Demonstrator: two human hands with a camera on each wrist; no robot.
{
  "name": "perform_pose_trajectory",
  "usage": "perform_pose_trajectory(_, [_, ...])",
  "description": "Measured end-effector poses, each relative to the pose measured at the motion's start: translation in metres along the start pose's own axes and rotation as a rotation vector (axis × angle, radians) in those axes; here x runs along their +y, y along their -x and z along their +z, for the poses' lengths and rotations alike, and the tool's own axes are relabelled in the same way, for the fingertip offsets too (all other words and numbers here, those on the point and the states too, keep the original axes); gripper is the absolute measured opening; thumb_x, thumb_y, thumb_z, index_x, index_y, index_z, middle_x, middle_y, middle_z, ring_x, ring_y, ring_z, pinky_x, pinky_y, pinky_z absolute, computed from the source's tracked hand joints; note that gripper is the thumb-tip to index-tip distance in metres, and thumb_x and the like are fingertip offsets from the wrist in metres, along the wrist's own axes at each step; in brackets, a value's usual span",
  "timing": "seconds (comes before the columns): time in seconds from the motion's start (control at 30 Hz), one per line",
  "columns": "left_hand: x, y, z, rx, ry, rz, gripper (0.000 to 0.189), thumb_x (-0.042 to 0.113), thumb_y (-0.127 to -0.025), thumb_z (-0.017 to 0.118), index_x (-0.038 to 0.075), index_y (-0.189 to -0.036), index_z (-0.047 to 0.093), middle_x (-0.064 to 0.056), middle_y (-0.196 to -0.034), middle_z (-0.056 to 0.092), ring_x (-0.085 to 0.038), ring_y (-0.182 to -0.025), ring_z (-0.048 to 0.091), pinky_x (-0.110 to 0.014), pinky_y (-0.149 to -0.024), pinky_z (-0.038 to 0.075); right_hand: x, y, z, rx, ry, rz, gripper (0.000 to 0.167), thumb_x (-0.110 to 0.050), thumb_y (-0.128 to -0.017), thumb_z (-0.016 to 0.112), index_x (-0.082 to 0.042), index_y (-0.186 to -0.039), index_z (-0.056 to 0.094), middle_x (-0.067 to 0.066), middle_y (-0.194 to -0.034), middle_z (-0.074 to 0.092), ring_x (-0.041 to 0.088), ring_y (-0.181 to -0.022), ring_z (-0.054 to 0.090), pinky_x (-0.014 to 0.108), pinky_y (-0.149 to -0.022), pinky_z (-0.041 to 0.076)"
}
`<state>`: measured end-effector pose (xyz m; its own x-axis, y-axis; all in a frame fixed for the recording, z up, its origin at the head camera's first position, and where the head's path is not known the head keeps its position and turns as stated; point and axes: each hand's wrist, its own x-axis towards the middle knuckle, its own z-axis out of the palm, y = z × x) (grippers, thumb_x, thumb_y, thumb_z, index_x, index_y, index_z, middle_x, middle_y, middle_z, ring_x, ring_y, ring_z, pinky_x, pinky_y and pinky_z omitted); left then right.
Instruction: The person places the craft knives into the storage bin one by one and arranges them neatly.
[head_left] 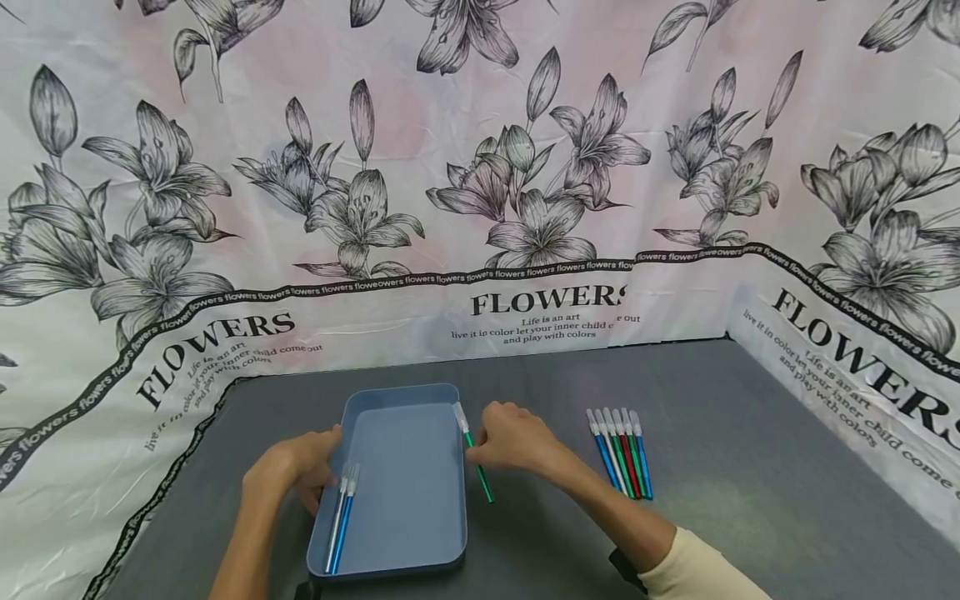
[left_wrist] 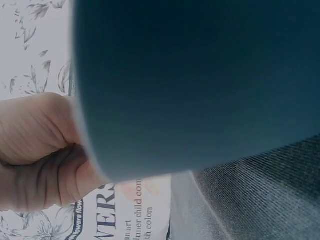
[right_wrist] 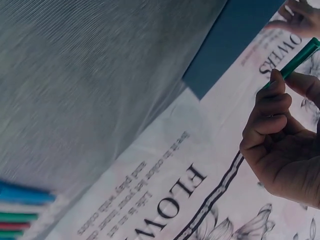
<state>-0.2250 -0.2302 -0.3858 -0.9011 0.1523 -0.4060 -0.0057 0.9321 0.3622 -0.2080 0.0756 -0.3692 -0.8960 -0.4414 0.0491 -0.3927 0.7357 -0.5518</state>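
Aslant, slim green pen by round-cornered tray.

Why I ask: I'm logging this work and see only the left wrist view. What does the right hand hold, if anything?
Observer: The right hand pinches a green pen at the right edge of the tray.
Operator: Does anything lie inside the tray?
Observer: Yes, a blue pen and a whitish pen lie side by side along its left side.
Operator: Are there pens anywhere else?
Observer: Yes, six pens lie in a row on the table, well to the right of the tray.
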Motion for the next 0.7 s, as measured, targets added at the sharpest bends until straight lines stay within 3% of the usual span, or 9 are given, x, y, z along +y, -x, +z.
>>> perform_pose_trajectory(0.13, [0.0, 0.0, 0.0, -0.002, 0.007, 0.007, 0.088, -0.007, -0.097, 0.065, -0.011, -0.163, 0.008, -0.016, -0.09, 0.075, -0.02, -0.072, 0.075, -0.042, -0.078, 0.064, -0.009, -0.006, 0.01, -0.012, 0.005, 0.006, 0.055, -0.01, -0.086, 0.071, -0.022, -0.045, 0.036, -0.011, -0.05, 0.017, 0.008, -0.051, 0.013, 0.024, -0.048, 0.012])
perform_pose_trajectory(0.27, [0.001, 0.0, 0.0, 0.001, -0.001, 0.007, 0.088, -0.007, -0.096, 0.066, -0.011, -0.163, 0.008, -0.017, -0.091, 0.076, -0.02, -0.073, 0.075, -0.048, -0.088, 0.063, -0.018, -0.011, 0.02, -0.023, 0.009, 0.007, 0.055, -0.009, -0.085, 0.072, -0.021, -0.046, 0.036, -0.011, -0.049, 0.018, 0.008, -0.05, 0.016, 0.023, -0.047, 0.014])
perform_pose_trajectory(0.37, [0.001, 0.0, -0.001, -0.003, -0.008, 0.004, 0.089, -0.006, -0.096, 0.067, -0.011, -0.163, 0.008, -0.016, -0.093, 0.077, -0.019, -0.074, 0.075, -0.052, -0.096, 0.059, -0.025, -0.014, 0.027, -0.055, 0.015, 0.006, 0.055, -0.011, -0.086, 0.074, -0.021, -0.045, 0.038, -0.011, -0.048, 0.019, 0.007, -0.049, 0.017, 0.022, -0.046, 0.015])
perform_pose_trajectory(0.5, [0.0, 0.002, -0.002, -0.01, 0.005, 0.009, 0.089, -0.006, -0.096, 0.067, -0.011, -0.163, 0.008, -0.018, -0.1, 0.077, -0.019, -0.073, 0.076, -0.053, -0.098, 0.059, -0.037, -0.021, 0.036, -0.125, -0.001, 0.008, 0.057, -0.013, -0.087, 0.074, -0.021, -0.045, 0.036, -0.012, -0.05, 0.016, 0.006, -0.051, 0.013, 0.022, -0.048, 0.013])
perform_pose_trajectory(0.6, [-0.001, 0.002, -0.002, -0.006, 0.012, 0.004, 0.089, -0.006, -0.096, 0.067, -0.01, -0.163, 0.009, -0.029, -0.114, 0.074, -0.02, -0.073, 0.076, -0.053, -0.098, 0.058, -0.046, -0.026, 0.041, -0.175, -0.008, -0.002, 0.059, -0.012, -0.086, 0.073, -0.021, -0.045, 0.032, -0.011, -0.051, 0.014, 0.005, -0.052, 0.01, 0.022, -0.049, 0.011])
perform_pose_trajectory(0.7, [-0.001, 0.003, -0.002, -0.004, 0.011, -0.002, 0.087, -0.005, -0.096, 0.067, -0.009, -0.163, 0.011, -0.042, -0.143, 0.053, -0.023, -0.081, 0.078, -0.058, -0.107, 0.053, -0.053, -0.031, 0.046, -0.215, 0.019, -0.006, 0.06, -0.012, -0.087, 0.072, -0.021, -0.045, 0.03, -0.01, -0.049, 0.014, 0.005, -0.049, 0.009, 0.021, -0.047, 0.011])
